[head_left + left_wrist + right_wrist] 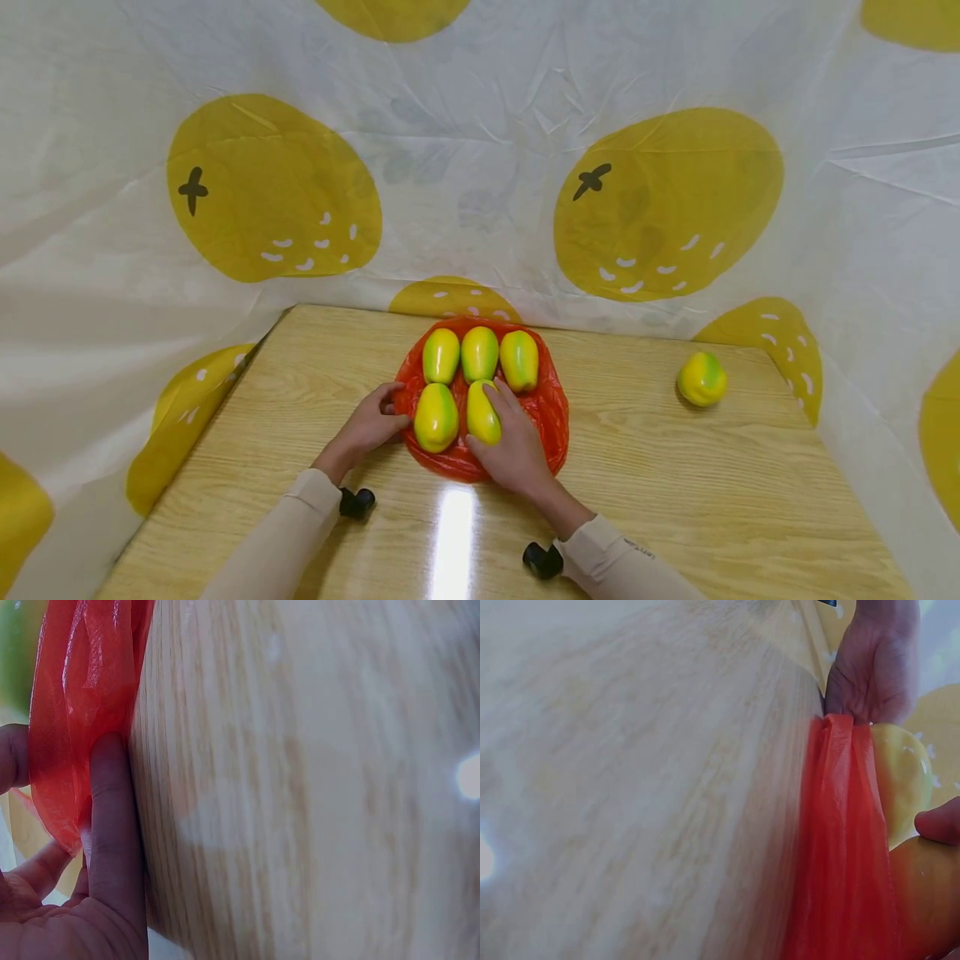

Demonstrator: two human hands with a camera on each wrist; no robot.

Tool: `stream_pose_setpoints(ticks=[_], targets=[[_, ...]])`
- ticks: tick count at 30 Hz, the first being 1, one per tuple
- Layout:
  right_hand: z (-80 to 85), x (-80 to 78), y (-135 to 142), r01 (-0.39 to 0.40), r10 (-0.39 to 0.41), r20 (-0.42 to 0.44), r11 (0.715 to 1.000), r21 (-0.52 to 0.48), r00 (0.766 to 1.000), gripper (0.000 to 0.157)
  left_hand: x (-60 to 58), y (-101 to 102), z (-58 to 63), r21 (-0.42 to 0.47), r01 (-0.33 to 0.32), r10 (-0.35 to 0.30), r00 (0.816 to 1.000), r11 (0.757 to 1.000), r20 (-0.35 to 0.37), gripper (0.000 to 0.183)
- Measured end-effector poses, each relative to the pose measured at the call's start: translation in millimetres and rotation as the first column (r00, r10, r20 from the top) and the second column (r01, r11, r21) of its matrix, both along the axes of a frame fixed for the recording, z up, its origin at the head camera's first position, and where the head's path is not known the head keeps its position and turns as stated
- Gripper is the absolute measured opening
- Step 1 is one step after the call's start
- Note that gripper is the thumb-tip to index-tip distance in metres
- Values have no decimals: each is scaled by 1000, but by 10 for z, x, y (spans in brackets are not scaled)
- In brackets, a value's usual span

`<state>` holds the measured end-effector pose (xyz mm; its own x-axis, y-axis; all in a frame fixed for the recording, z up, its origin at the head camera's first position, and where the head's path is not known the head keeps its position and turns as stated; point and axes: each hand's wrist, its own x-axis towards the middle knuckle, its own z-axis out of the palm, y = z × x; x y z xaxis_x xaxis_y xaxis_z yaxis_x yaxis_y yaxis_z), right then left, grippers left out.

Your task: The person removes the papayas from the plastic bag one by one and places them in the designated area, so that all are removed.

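Note:
A red plastic bag (pixel 553 408) lies spread open on the table, with several glossy yellow-green papayas inside. Three of them, including the middle papaya (pixel 479 355), form the back row. In front of these sit a left papaya (pixel 436 419) and a right papaya (pixel 482 417). My right hand (pixel 517 450) grips that front right papaya, thumb on its near side and fingers over its far end. At the bag's left edge, my left hand (pixel 373 421) pinches the red film. The left wrist view shows the film (pixel 82 712) between thumb and fingers.
Another papaya (pixel 702 379) lies apart on the right of the wood-grain table (pixel 637 467). Behind and beside the table hangs a white cloth (pixel 465 192) printed with large yellow fruits. A bright light reflection (pixel 453 542) shows on the table's near part.

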<state>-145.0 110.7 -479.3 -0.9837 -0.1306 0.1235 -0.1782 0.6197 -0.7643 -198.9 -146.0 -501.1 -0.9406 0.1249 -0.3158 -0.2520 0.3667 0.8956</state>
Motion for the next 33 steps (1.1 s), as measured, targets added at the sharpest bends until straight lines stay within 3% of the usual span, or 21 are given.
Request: stream_pose_setpoints(ticks=[22, 33], targets=[[116, -46, 181, 32, -33, -34, 999, -24, 999, 82, 10, 9, 41, 26, 18, -18, 1000, 999, 5, 72], [165, -103, 297, 47, -48, -63, 999, -25, 997, 82, 3, 0, 36, -3, 5, -5, 1000, 1000, 25, 70]])
